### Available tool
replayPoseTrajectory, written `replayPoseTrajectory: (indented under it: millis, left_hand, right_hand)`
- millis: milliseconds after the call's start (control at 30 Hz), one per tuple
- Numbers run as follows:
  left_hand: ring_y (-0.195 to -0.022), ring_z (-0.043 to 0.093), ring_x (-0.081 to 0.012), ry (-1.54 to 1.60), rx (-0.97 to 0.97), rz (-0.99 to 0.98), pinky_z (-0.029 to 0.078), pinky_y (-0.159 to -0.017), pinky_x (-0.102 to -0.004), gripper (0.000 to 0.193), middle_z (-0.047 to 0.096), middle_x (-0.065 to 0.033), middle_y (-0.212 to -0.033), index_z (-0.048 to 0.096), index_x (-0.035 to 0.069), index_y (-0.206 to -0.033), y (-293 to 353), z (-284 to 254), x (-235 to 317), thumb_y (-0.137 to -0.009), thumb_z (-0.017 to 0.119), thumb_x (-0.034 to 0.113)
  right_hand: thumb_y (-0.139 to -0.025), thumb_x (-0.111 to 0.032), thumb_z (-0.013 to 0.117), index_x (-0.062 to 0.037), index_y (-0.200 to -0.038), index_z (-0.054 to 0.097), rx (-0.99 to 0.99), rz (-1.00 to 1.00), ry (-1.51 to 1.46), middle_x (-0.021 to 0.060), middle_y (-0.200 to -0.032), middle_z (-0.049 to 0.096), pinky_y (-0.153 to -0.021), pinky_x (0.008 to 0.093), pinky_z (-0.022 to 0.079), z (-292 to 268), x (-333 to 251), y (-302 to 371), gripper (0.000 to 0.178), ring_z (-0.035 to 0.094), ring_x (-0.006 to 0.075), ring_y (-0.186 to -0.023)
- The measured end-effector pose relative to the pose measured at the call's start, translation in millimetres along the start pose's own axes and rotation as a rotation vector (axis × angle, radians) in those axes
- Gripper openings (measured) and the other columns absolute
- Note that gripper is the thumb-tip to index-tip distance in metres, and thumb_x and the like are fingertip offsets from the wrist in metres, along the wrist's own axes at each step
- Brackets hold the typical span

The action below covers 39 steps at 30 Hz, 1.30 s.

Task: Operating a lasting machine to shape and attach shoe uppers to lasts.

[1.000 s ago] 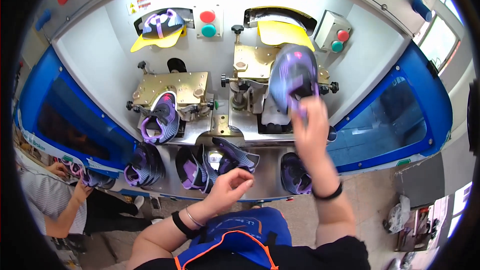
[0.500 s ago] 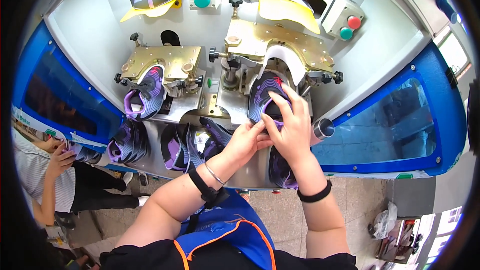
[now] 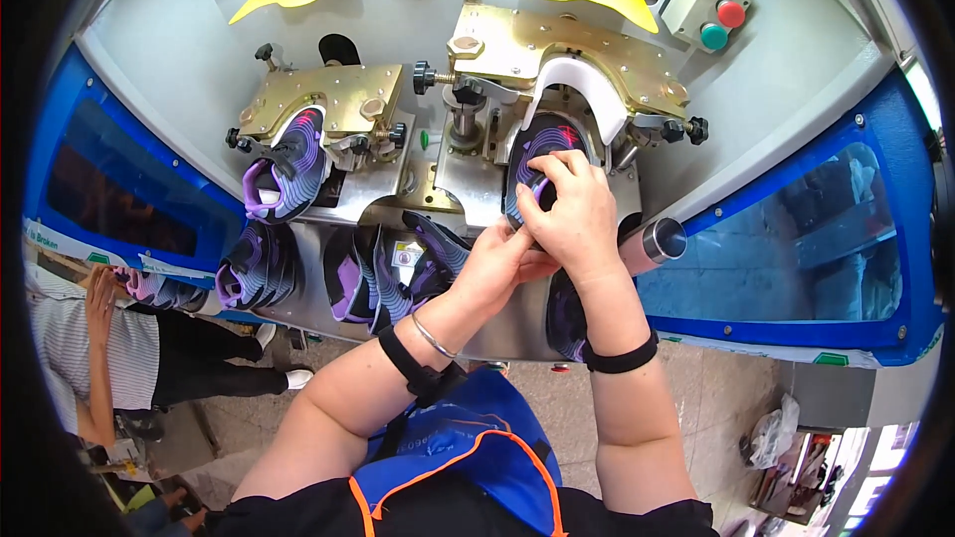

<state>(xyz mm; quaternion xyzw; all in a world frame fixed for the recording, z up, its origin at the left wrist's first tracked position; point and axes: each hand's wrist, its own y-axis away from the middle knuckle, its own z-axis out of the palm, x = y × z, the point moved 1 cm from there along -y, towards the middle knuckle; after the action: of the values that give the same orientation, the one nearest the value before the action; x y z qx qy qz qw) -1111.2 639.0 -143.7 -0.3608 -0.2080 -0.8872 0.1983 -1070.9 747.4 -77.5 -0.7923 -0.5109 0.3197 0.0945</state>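
A dark shoe upper (image 3: 537, 144) with purple and blue striped sides sits at the right-hand station, toe pointing away under a white curved pad (image 3: 587, 89). Red light marks show on its toe. My right hand (image 3: 575, 204) lies over the upper's opening, fingers bent and gripping its edge. Close below, my left hand (image 3: 497, 264) is closed at the upper's near end, its fingertips partly hidden behind the right hand. Another striped upper (image 3: 288, 164) rests at the left-hand station, touched by neither hand.
Gold clamp plates (image 3: 328, 94) with black knobs stand over both stations. Several uppers lie along the metal ledge (image 3: 308, 288). A pinkish cylinder with a metal end (image 3: 652, 244) stands right of my right hand. Blue windowed panels (image 3: 776, 249) flank the machine. Another person (image 3: 99, 338) stands at far left.
My right hand has drawn nearer and bent its fingers on the upper's opening, coming off the toe. My left hand stays at the near end. The whole view has shifted slightly.
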Motion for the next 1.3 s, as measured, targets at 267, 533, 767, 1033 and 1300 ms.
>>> replayPoseTrajectory:
  millis: [267,533,767,1033,1300]
  left_hand:
    - [-0.086,0.070,-0.0229,-0.019,0.031,-0.014,0.059,-0.076,-0.0338,0.035,0.063,-0.0144,-0.099,0.041,-0.004,-0.112,-0.5,-1.8,1.6,-0.101,0.050,0.029]
    - [-0.083,0.069,-0.0190,-0.055,0.046,-0.056,0.058,-0.075,-0.0314,0.034,0.064,-0.0105,-0.101,0.046,-0.001,-0.116,0.3,-3.0,1.3,-0.101,0.049,0.030]
    - [-0.084,0.069,-0.0173,-0.023,0.081,-0.057,0.057,-0.074,-0.0303,0.031,0.064,-0.0090,-0.101,0.047,0.001,-0.116,0.8,0.3,-1.6,-0.101,0.049,0.029]
    - [-0.082,0.069,-0.0172,-0.022,0.102,-0.037,0.058,-0.072,-0.0301,0.031,0.065,-0.0108,-0.098,0.048,0.000,-0.112,1.0,-0.1,-3.3,-0.101,0.050,0.028]
    - [-0.083,0.069,-0.0174,0.009,0.224,-0.052,0.057,-0.076,-0.0305,0.029,0.067,-0.0099,-0.094,0.053,0.001,-0.104,11.5,5.8,-11.6,-0.101,0.050,0.029]
  right_hand:
    - [-0.071,-0.030,0.071,-0.0129,-0.095,0.071,0.044,-0.002,-0.020,0.0065,-0.106,0.062,-0.083,0.0448,0.051,6.6,3.3,1.0,0.030,0.057,0.0328,-0.100]
    - [-0.072,-0.029,0.070,-0.0117,-0.095,0.070,0.028,0.011,-0.002,0.0068,-0.106,0.062,-0.082,0.0443,0.051,7.8,1.7,0.6,0.029,0.057,0.0337,-0.100]
    - [-0.072,-0.029,0.069,-0.0109,-0.094,0.070,0.027,-0.008,0.012,0.0070,-0.105,0.063,-0.081,0.0430,0.052,6.2,1.8,0.2,0.029,0.057,0.0332,-0.099]
    - [-0.072,-0.028,0.069,-0.0103,-0.093,0.070,0.044,-0.004,0.012,0.0065,-0.106,0.063,-0.081,0.0424,0.053,8.8,1.8,1.3,0.027,0.058,0.0317,-0.101]
    - [-0.072,-0.026,0.069,-0.0112,-0.094,0.069,0.050,0.001,0.040,0.0059,-0.110,0.062,-0.083,0.0413,0.052,10.4,0.8,5.5,0.027,0.057,0.0316,-0.102]
